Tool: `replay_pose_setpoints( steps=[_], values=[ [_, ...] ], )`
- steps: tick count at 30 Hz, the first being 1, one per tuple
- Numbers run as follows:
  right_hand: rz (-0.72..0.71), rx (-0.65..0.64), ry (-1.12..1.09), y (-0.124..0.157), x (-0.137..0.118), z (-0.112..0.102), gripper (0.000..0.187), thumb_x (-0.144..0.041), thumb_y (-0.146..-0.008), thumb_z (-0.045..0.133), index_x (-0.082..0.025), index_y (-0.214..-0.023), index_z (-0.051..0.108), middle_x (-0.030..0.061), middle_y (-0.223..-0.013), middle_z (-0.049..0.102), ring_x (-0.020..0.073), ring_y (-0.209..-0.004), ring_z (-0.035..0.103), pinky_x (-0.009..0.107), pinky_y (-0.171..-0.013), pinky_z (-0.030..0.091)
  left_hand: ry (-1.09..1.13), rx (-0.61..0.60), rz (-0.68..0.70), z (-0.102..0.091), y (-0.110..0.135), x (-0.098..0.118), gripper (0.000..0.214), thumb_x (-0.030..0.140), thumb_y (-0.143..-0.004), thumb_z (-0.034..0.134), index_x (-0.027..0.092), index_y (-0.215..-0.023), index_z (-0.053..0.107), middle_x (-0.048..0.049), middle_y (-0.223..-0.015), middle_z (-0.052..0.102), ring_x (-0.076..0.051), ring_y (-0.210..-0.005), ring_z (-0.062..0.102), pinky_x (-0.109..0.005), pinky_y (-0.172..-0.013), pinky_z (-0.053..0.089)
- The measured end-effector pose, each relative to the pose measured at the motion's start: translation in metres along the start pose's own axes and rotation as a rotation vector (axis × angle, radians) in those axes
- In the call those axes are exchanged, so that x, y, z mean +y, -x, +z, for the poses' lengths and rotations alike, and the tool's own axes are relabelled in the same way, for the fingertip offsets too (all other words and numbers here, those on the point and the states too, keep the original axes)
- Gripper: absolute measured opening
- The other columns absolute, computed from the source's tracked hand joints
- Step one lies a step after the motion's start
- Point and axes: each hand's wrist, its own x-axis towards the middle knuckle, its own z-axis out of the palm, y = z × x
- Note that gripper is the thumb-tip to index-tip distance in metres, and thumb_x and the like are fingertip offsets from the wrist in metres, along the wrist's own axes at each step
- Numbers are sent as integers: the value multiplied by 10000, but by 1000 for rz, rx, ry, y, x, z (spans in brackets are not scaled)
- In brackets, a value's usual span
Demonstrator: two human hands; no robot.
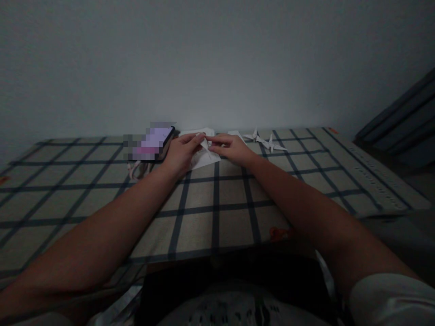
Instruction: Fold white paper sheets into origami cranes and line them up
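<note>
Between my two hands is a small piece of folded white paper, its tip pointing down and toward the right. My left hand pinches its upper left side with thumb and forefinger. From the other side, the fingers of my right hand close on the paper's right edge. Beneath the hands lies a flat sheet of white paper, partly covered by them. To the right of my right hand sit two folded paper cranes, one crane just behind the other crane.
A phone with a lit, blurred screen leans at the left, a pale cable beside it. More white paper lies behind my hands. A checked cloth covers the table, which meets a plain wall at the back.
</note>
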Motion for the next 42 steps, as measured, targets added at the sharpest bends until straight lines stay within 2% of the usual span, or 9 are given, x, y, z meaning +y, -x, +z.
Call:
replay_pose_setpoints(
  steps=[4, 10, 14, 20, 29, 33, 36, 39, 42],
  values=[
    [-66, 39, 68, 1, 0, 4, 376, -308, -834, 711, -211, -1196, 730, 37, -926, 678, 134, -819, 577, 283, -758, 486, 115, -26, -75, -3, -6, 0, 316, 416, -680, 859, 159, -826, 749, -43, -823, 730, -115, -700, 633, -223, -658, 495],
    [-136, 43, 128, 2, -5, -1, 292, -388, -874, 678, -205, -1086, 761, 55, -944, 659, 145, -828, 570, 291, -747, 473, 198, -66, -156, -8, -11, -4, 224, 359, -772, 803, 165, -843, 719, -31, -803, 722, -109, -704, 658, -216, -670, 541],
    [-161, 39, 201, 4, -19, -4, 214, -388, -917, 622, -222, -909, 756, 46, -869, 644, 167, -833, 555, 321, -802, 453, 183, -87, -220, -7, -10, -4, 147, 309, -839, 742, 167, -823, 705, -24, -767, 709, -93, -670, 652, -208, -679, 561],
    [-73, 59, 172, 3, -23, -3, 166, -328, -913, 609, -190, -859, 686, 39, -863, 628, 159, -832, 542, 298, -794, 442, 148, -91, -251, -4, -8, -4, 122, 286, -868, 707, 166, -850, 706, -45, -830, 729, -99, -690, 669, -204, -709, 582],
    [145, 70, -168, -2, -7, 10, 237, -420, -912, 598, -186, -878, 588, -10, -772, 583, 97, -655, 531, 236, -648, 465, 207, -152, -257, -4, -6, 0, 106, 243, -873, 684, 148, -832, 709, -65, -902, 746, -110, -783, 690, -206, -801, 580],
    [55, 101, -101, 1, -12, 8, 197, -364, -865, 654, -199, -968, 624, 11, -875, 630, 117, -771, 569, 238, -701, 484, 213, -147, -242, 0, -3, 4, 77, 229, -850, 707, 153, -863, 714, -50, -890, 742, -100, -758, 681, -204, -792, 576],
    [-28, 120, 32, 4, -18, 4, 217, -307, -841, 660, -198, -1028, 683, 48, -986, 666, 148, -870, 589, 254, -725, 478, 182, -109, -222, -1, -3, 4, 162, 236, -823, 741, 188, -976, 718, -20, -863, 731, -76, -664, 646, -199, -730, 567],
    [-77, 93, 87, 6, -20, 1, 221, -301, -855, 637, -203, -1035, 719, 59, -993, 670, 153, -860, 594, 267, -713, 469, 144, -97, -194, -3, -4, 4, 244, 251, -802, 770, 215, -1035, 708, -3, -830, 715, -67, -615, 622, -208, -706, 562],
    [-82, 80, 117, 6, -20, -1, 195, -318, -861, 642, -219, -999, 738, 54, -959, 667, 160, -852, 583, 284, -736, 474, 110, -84, -182, -3, -4, 4, 212, 265, -807, 767, 206, -1000, 702, -2, -807, 703, -66, -615, 623, -209, -709, 560]
  ],
)
